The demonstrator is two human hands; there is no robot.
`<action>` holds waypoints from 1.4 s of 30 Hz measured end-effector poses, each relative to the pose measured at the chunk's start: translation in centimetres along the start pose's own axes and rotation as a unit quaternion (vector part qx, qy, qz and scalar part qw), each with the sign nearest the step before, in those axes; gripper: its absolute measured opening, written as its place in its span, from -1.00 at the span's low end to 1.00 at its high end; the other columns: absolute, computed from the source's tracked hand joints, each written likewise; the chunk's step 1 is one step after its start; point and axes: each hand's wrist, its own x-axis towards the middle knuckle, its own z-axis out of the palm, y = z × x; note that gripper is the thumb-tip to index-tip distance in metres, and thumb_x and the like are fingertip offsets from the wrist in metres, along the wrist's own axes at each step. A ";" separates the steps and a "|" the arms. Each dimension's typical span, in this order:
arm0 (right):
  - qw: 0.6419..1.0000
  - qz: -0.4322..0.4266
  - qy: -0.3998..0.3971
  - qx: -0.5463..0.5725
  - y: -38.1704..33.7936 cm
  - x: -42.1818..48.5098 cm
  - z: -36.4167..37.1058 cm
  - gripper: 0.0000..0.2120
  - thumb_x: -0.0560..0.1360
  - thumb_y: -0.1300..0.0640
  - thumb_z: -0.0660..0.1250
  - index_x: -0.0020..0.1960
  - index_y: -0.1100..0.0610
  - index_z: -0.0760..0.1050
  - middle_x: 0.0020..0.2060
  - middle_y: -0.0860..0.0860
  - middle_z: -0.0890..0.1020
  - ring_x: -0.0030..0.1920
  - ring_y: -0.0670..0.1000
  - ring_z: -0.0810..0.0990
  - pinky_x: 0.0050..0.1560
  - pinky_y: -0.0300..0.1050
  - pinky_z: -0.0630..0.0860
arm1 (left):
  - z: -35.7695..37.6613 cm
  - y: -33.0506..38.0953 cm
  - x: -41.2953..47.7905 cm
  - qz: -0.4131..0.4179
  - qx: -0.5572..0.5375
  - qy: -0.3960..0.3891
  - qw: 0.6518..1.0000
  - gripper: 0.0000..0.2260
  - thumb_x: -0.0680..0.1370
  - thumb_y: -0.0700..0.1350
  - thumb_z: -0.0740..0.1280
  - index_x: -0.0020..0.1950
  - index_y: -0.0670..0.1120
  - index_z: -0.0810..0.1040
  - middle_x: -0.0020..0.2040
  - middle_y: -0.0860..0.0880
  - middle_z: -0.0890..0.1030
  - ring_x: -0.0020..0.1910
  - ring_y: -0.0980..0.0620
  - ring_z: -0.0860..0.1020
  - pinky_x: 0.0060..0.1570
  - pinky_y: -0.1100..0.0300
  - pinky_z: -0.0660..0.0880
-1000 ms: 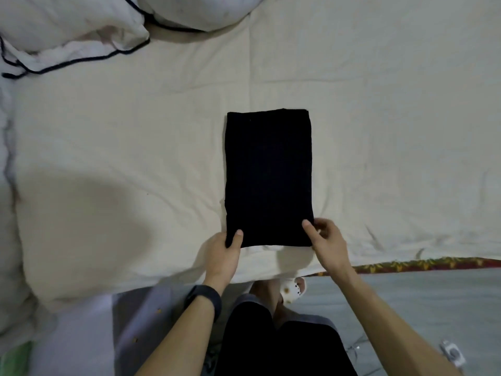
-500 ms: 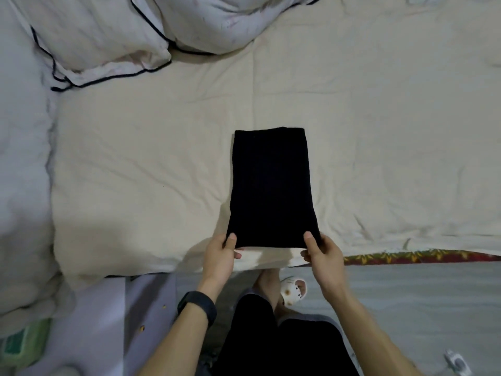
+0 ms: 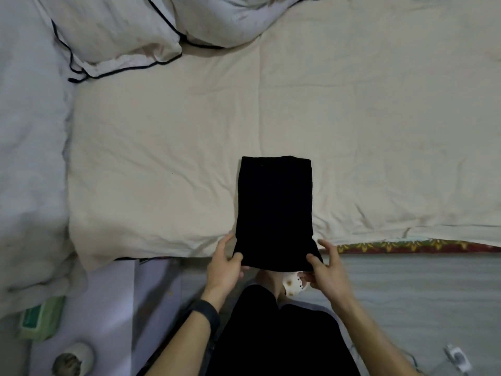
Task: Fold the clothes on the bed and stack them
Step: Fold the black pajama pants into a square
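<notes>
We are mid-fold: the garment (image 3: 275, 210) lies lower centre at the bed (image 3: 162, 158) edge — our left hand (image 3: 223, 263) and right hand (image 3: 326, 272) pinch its near corners, fingers closed on cloth. Next, we judge, that end needs lifting and folding upward.

We see one black garment (image 3: 274, 210), folded into a long, narrow rectangle with neat edges. Its far part lies flat on the cream bed (image 3: 162, 158), its long side running away from us. Its near end juts past the bed's edge, where our left hand (image 3: 223, 267) and right hand (image 3: 329, 272) pinch its two corners.
</notes>
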 end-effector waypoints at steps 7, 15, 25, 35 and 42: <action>0.994 -0.096 0.001 0.050 -8.0 3.5 -0.7 -0.85 0.60 0.02 0.39 0.08 0.07 0.62 -0.32 0.09 0.63 -0.34 0.07 0.64 -0.33 -0.13 0.55 | -1.4 9.8 3.6 0.030 -0.090 -0.102 0.990 -0.87 0.65 -0.06 0.32 0.14 0.03 0.63 -0.06 0.00 0.75 -0.27 0.13 0.62 -0.36 0.30 0.43; 0.941 -0.251 0.116 -0.196 -13.4 12.8 0.6 -0.78 0.59 -0.13 0.36 -0.02 0.02 0.56 -0.28 -0.07 0.59 -0.31 -0.12 0.56 -0.35 -0.34 0.41 | 0.3 16.3 13.1 0.200 0.271 0.060 0.940 -0.74 0.64 0.11 0.26 0.08 -0.05 0.59 -0.01 -0.02 0.60 -0.06 -0.02 0.56 -0.17 0.18 0.40; 0.926 -0.163 0.201 -0.274 -13.4 19.1 4.4 -0.53 0.68 -0.23 0.03 0.20 0.15 0.44 0.09 0.06 0.46 0.10 0.14 0.48 0.00 -0.05 0.27 | 4.6 16.4 18.0 0.132 0.320 0.175 0.922 -0.58 0.71 0.12 0.07 0.21 -0.21 0.47 0.19 -0.17 0.54 0.15 -0.20 0.52 -0.03 0.06 0.36; 0.980 -0.025 0.058 -0.190 -14.4 18.7 1.6 -0.34 0.49 -0.50 0.14 0.13 0.08 0.50 -0.02 -0.06 0.64 -0.01 -0.01 0.61 -0.03 -0.04 0.46 | 3.4 14.2 17.5 0.071 0.191 0.105 0.973 -0.57 0.57 0.36 0.18 -0.16 0.01 0.45 -0.26 0.11 0.57 -0.39 0.20 0.53 -0.50 0.39 0.31; 0.969 -0.124 0.027 -0.212 -13.1 18.8 1.5 -0.59 0.61 -0.37 0.10 0.12 -0.06 0.46 -0.07 -0.18 0.64 -0.03 -0.18 0.60 -0.13 -0.23 0.43 | 2.8 14.1 17.4 0.156 0.176 0.079 0.969 -0.78 0.66 0.22 0.13 -0.11 0.21 0.43 -0.19 0.23 0.59 -0.19 0.41 0.52 -0.30 0.53 0.36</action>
